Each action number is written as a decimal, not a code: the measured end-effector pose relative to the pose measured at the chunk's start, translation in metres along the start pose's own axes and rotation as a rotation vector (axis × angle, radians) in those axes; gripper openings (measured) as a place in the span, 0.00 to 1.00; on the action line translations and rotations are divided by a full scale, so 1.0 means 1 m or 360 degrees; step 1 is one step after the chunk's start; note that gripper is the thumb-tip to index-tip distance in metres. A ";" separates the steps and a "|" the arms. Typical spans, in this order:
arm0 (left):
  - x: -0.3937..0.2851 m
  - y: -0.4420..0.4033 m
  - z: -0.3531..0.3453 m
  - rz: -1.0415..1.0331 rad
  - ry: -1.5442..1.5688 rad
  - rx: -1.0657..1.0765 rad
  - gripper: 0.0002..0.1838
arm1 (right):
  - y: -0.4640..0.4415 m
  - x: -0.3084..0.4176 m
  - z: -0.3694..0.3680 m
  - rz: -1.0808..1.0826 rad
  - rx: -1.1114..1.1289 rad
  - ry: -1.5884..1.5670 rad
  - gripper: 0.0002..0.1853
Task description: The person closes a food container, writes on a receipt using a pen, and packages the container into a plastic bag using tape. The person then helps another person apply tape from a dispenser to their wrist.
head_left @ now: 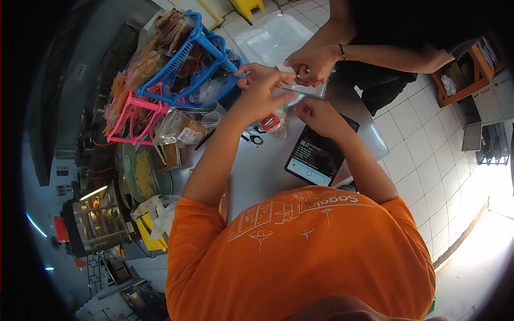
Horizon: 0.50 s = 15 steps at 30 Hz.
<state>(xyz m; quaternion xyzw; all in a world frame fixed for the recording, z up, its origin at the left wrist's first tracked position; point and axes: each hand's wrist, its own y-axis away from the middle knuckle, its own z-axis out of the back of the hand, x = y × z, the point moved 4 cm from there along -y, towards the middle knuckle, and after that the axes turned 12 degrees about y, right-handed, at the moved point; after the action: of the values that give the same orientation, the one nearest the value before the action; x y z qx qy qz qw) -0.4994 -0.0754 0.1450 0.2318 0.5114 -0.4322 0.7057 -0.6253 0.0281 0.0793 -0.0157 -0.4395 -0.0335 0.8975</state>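
My left hand (pixel 262 97) is raised above the metal table, its fingers extended and thumb apart, close to a co-worker's hands (pixel 316 65). More fingers show just behind it; whose they are I cannot tell. Lower and to the right, my right hand (pixel 320 119) has its fingertips pinched at the edge of a clear plastic bag (pixel 310 90). The co-worker's fingers are bent over that same plastic, with a small white piece by them. Under my right wrist lies a tablet (pixel 315 155) with its screen lit. A red-and-white item (pixel 269 122) in clear wrap sits between my forearms.
Blue (pixel 184 69) and pink baskets (pixel 140 115) with packets crowd the table's left side. A packaged bun (pixel 193 132) and a green-rimmed container (pixel 144 168) sit nearby. Large plastic sheeting (pixel 273 37) lies beyond the hands. The co-worker stands across the table's far right corner.
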 end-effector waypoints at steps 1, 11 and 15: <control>0.014 0.010 -0.009 0.0056 0.0222 0.0123 0.19 | 0.003 0.006 0.006 0.0101 0.0139 0.0088 0.11; 0.067 0.041 -0.009 0.0831 0.0924 0.0333 0.14 | 0.012 0.013 0.017 0.0113 0.0345 -0.0167 0.10; 0.055 0.034 0.000 0.0783 0.1022 0.0111 0.14 | 0.012 0.009 0.008 -0.0013 0.0265 -0.0196 0.10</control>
<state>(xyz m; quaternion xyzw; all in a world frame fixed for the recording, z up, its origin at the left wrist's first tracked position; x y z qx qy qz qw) -0.4656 -0.0781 0.0906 0.4943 0.6201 -0.1733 0.5841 -0.6247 0.0406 0.0914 0.0586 -0.4952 0.0005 0.8668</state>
